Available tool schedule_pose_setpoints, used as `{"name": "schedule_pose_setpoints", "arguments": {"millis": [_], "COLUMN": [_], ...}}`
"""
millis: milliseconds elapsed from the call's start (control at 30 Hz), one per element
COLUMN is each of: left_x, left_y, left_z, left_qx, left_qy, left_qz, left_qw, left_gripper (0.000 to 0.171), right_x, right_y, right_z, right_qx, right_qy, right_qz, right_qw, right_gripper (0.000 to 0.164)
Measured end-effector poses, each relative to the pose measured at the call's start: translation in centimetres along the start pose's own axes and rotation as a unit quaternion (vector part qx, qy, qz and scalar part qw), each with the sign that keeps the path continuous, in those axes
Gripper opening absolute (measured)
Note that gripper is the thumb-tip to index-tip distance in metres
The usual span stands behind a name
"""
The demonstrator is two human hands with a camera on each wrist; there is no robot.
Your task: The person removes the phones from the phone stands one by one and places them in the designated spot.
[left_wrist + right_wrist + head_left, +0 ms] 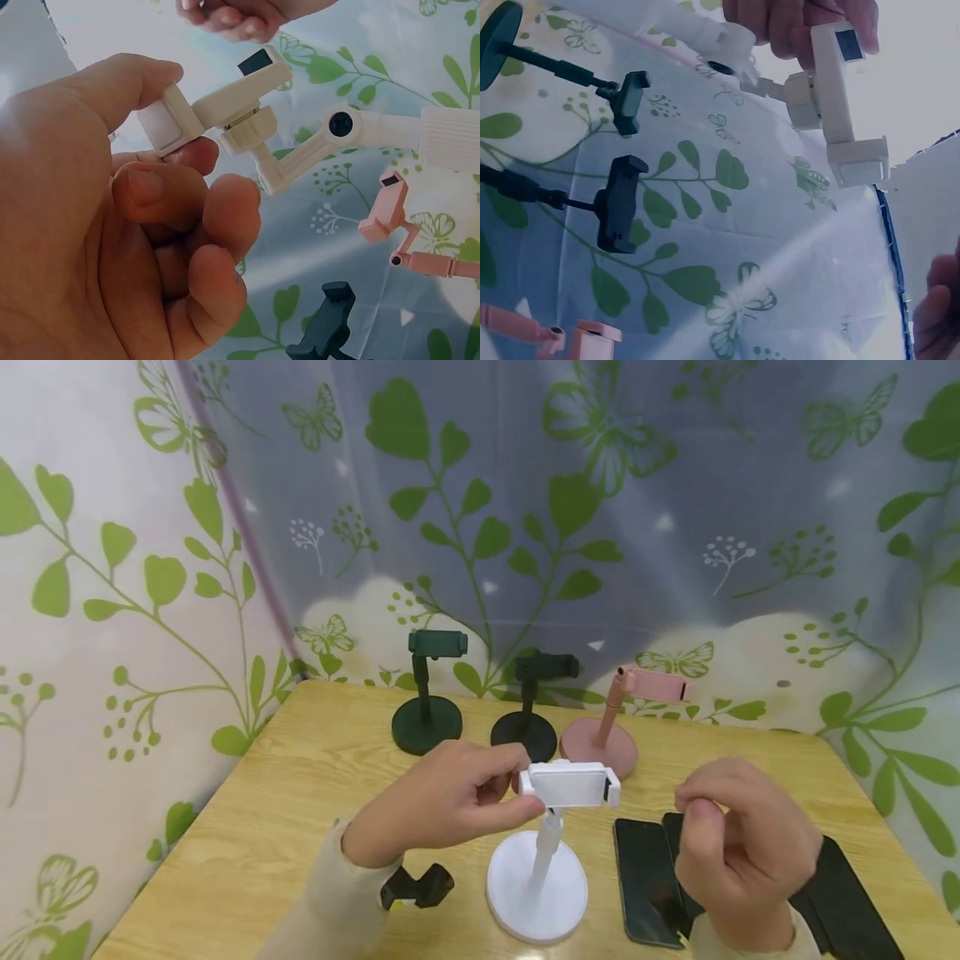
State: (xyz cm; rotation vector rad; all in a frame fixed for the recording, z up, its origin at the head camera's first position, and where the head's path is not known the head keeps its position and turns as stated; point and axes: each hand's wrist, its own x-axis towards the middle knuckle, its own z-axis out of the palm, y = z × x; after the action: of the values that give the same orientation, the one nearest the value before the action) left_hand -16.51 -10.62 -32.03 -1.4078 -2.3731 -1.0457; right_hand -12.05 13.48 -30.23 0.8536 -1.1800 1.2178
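Observation:
A white phone stand (537,889) stands upright on its round base, its clamp (567,785) raised at the top. My left hand (457,793) pinches the left end of this clamp between thumb and fingers. In the left wrist view, the thumb (142,79) lies on the end jaw of the white clamp (244,90), with a fingertip under it. To the right of the stand, my right hand (750,835) hovers apart from it over dark phones, fingers loosely curled and nothing visible in them. At the right wrist view's edge only some right-hand fingers (939,307) show.
Behind stand a green phone stand (427,725), a black phone stand (525,735) and a pink phone stand (600,747). Dark phones (647,881) lie at the right of the wooden table (300,777), partly hidden by my right hand. A leaf-patterned curtain (480,527) hangs behind.

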Motion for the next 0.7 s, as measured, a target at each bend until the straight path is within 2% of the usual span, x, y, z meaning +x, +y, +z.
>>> {"name": "schedule_pose_setpoints", "arguments": {"millis": [67, 133, 233, 367, 533, 600, 700], "left_x": [0.1, 0.1, 0.1, 0.0, 0.1, 0.2, 0.2], "left_y": [-0.1, -0.1, -0.2, -0.2, -0.1, -0.1, -0.2], "left_z": [0.0, 0.1, 0.2, 0.4, 0.3, 0.3, 0.3], "left_qx": [0.005, 0.007, 0.006, 0.002, -0.001, -0.001, 0.0], "left_qy": [0.003, 0.003, 0.001, 0.0, 0.0, -0.001, -0.001], "left_qz": [-0.004, -0.008, -0.015, -0.016, -0.012, -0.011, -0.008], "left_qw": [1.0, 0.9999, 0.9999, 0.9999, 0.9999, 0.9999, 1.0], "left_gripper": [0.02, 0.019, 0.018, 0.015, 0.014, 0.014, 0.014], "right_x": [-0.2, -0.5, -1.0, -1.4, -1.6, -1.6, -1.8], "right_y": [0.3, 0.8, 1.4, 2.1, 2.7, 2.9, 3.3], "right_z": [-0.6, -1.3, -2.4, -3.2, -3.6, -3.8, -3.9], "right_qx": [-0.035, -0.08, -0.127, -0.136, -0.125, -0.136, -0.17], "right_qy": [-0.03, -0.074, -0.161, -0.254, -0.321, -0.358, -0.428], "right_qz": [0.023, 0.047, 0.089, 0.125, 0.148, 0.167, 0.196], "right_qw": [0.999, 0.993, 0.975, 0.949, 0.927, 0.909, 0.866], "right_gripper": [0.026, 0.025, 0.021, 0.025, 0.038, 0.042, 0.041]}}
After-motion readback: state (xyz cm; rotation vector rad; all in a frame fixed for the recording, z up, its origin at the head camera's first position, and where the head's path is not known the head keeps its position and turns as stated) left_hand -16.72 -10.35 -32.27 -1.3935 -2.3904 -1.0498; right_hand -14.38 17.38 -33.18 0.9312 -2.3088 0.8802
